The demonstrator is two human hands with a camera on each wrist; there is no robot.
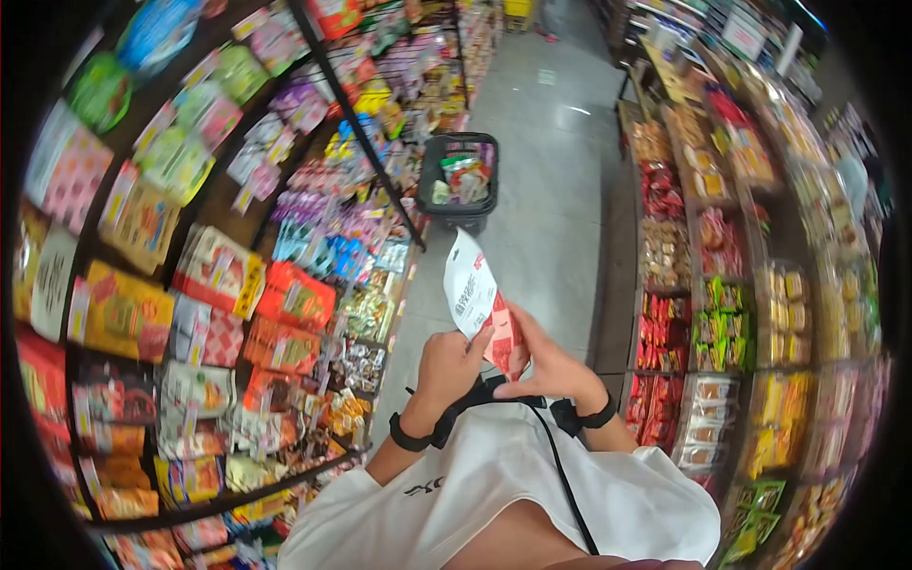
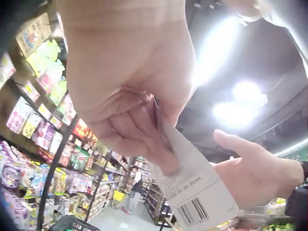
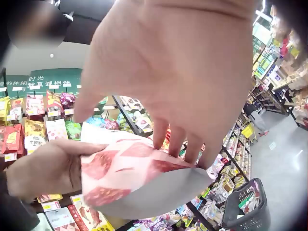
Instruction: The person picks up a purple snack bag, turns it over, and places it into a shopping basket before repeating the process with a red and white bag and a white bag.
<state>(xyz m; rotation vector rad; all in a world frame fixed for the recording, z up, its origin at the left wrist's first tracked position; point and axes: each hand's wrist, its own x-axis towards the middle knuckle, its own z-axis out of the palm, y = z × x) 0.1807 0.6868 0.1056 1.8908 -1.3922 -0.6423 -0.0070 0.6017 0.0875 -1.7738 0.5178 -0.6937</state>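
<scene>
On the near side of the black basket (image 1: pixel 492 182), the left grip (image 1: pixel 448 369) is pinching a red-and-white pouch (image 1: pixel 472 293); the right grip (image 1: pixel 553 359) is touching its edge, straight-fingered. It is likely feeling light, bendy, slightly slick — a flat margin is probably offering the surest hold.

On the green wall sign (image 3: pixel 53 79), the Chinese characters 时光 and 我真诚相伴 can be read, and 牛肉 is printed on a yellow-and-white snack pouch (image 3: pixel 35 134). A barcode (image 2: pixel 195 211) is printed on the back of the red-and-white packet (image 2: pixel 187 166); its digits and the black front lettering cannot be read with certainty.
</scene>
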